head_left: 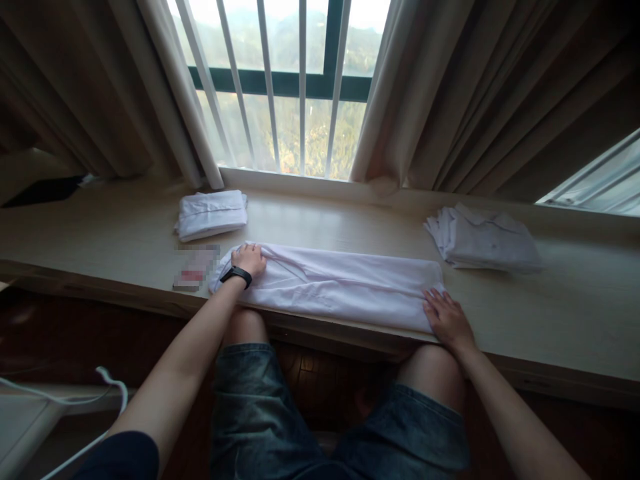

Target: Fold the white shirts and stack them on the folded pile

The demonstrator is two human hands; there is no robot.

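White cotton garment (340,287), folded into a long strip on the pale wooden surface (125,233), lies under both hands: left hand (249,259) fingers curled gripping its end, right hand (447,319) fingers spread flat on the other.

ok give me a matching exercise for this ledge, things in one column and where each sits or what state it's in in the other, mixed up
Things:
1. long folded white shirt
2. neatly folded white shirt
3. loose pile of white shirts
4. left hand

Places or states:
A. far right of the wooden ledge, edges uneven
B. gripping one end of the long strip, black wristband below it
C. back left, near the curtain, compact
D. stretched across the front between both hands

Pairs: 1-D, 2-C, 3-A, 4-B. The right hand lies flat on the other end.
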